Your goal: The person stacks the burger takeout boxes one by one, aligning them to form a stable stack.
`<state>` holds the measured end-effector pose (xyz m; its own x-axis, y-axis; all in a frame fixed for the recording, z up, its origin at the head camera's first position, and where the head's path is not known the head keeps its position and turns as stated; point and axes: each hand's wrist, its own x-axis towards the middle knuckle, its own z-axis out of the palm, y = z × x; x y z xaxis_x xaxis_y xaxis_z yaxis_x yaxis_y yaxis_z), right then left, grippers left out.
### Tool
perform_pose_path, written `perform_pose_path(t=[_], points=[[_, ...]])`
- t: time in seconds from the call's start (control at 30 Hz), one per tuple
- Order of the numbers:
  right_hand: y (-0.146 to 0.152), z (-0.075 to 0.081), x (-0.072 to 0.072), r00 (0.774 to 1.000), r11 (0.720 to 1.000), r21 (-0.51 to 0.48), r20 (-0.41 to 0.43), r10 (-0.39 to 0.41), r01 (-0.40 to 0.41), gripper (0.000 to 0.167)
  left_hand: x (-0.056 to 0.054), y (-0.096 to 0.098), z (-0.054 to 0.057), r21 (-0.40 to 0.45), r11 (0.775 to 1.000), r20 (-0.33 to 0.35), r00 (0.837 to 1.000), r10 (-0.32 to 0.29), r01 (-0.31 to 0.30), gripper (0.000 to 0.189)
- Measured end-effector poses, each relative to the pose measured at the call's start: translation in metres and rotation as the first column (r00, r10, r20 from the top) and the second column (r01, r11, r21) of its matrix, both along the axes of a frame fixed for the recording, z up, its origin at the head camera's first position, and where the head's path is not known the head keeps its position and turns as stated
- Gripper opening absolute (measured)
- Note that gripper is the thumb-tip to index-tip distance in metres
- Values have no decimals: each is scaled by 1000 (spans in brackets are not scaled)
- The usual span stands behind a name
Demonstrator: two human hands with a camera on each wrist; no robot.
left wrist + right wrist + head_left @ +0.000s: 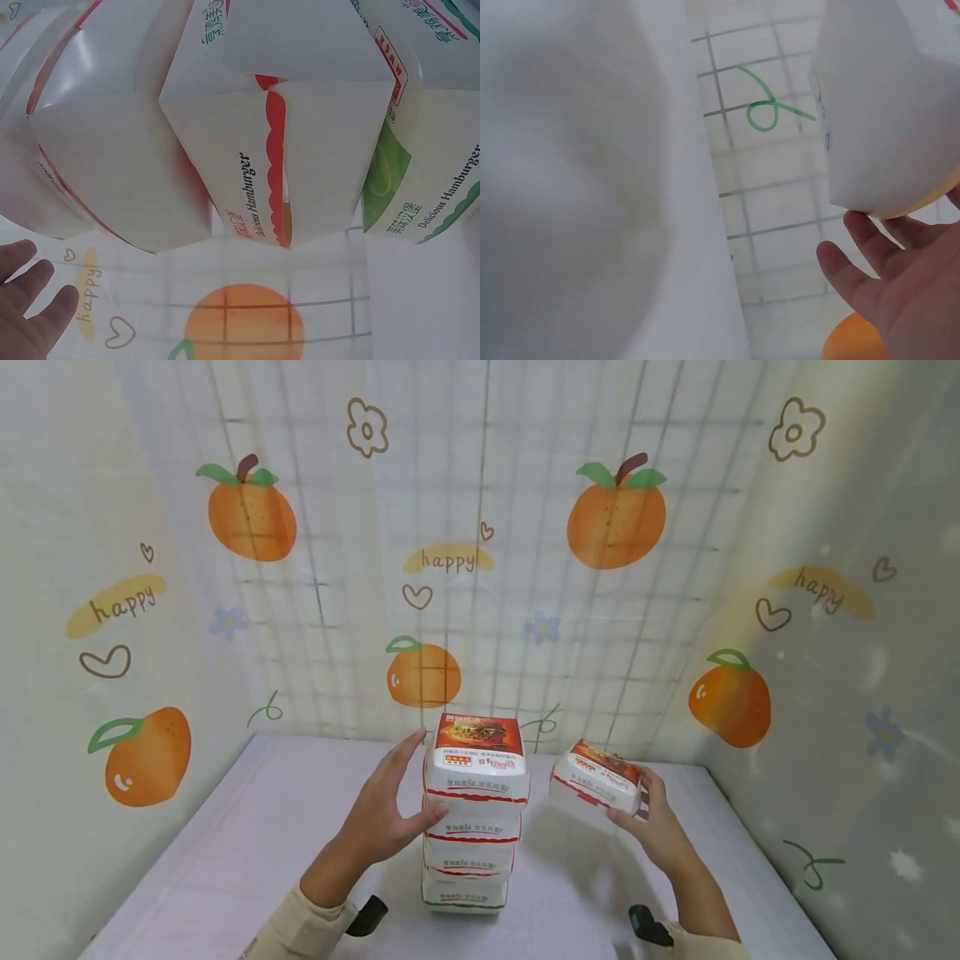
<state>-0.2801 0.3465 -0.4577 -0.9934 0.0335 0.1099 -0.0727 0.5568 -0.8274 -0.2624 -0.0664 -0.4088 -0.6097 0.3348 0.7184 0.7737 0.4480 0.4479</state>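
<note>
Several white paper hamburger boxes stand in a stack at the middle of the table; the top box (480, 787) has a red lid with a burger picture. To the left of the upper boxes is my left hand (381, 818), fingers straight, thumb reaching toward the stack's front. In the left wrist view its fingers (34, 300) are spread beside the boxes, and the bottom box (431, 142) shows green trim. My right hand (654, 827) grips another hamburger box (592, 783) by its right end, tilted and raised right of the stack. The right wrist view shows fingertips (862, 225) against that box (892, 112).
The stack stands on a white-covered table (315, 777). Behind it and at both sides hangs a curtain (525, 468) printed with oranges, with a wire grid showing through at the back. Dark wrist devices (367, 916) sit at both cuffs.
</note>
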Motion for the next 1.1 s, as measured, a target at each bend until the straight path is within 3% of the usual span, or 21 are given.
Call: perform_pose_path(t=[0.43, 0.83, 1.1], points=[[-7, 28, 8, 983, 998, 58, -182, -20, 31, 97, -1, 1, 0, -3, 1000, -31, 999, -7, 7, 85], [-16, 54, 16, 919, 999, 41, -394, -12, 31, 80, -1, 3, 5, -31, 1000, -80, 997, -4, 1, 87], [-26, 76, 15, 883, 1000, 26, -470, 12, 0, 81, 0, 5, 7, -6, 1000, -76, 997, -7, 7, 85]])
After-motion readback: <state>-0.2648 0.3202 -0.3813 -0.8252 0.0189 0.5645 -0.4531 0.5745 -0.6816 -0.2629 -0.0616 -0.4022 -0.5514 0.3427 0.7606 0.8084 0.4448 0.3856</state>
